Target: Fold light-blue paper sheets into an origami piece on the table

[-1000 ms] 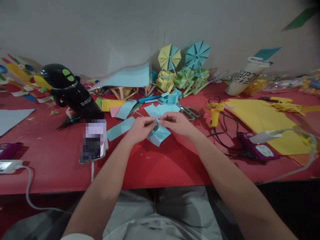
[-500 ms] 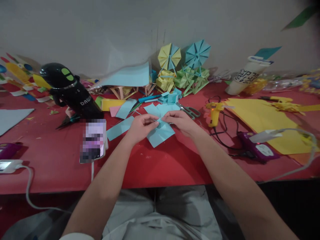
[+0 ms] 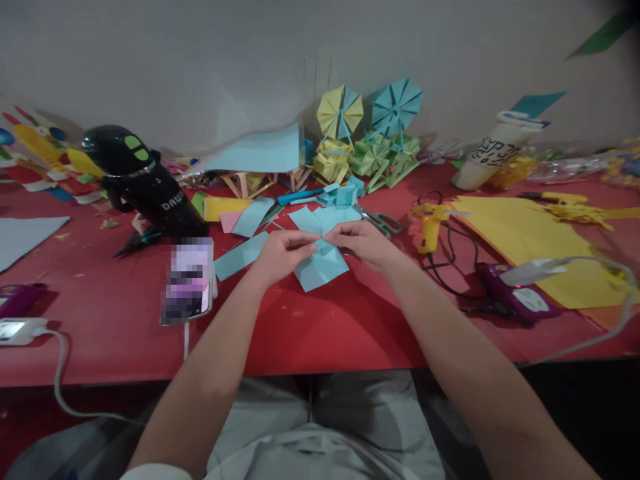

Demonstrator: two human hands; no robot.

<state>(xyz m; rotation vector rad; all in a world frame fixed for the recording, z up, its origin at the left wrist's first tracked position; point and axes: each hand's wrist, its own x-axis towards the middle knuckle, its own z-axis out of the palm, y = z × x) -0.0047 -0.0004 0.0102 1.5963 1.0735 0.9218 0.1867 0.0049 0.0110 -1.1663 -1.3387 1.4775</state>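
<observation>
Between my two hands is a creased square of light blue paper, held just above the red table. My left hand pinches its upper left part between thumb and fingers. On the other side, my right hand pinches the upper right part, so the fingertips of both hands almost meet. Just behind lie more light blue sheets, partly hidden by my fingers. A light blue strip rests left of my left hand. Scissors with dark handles lie beyond my right hand.
A phone and a black bottle stand at left. Folded paper wheels lean on the wall. To the right are a yellow glue gun, a purple power strip, yellow sheets and a paper cup.
The fingers of my left hand have straightened slightly along the paper's upper edge, and the paper's near part has shifted a little. Both hands keep nearly the same place.
</observation>
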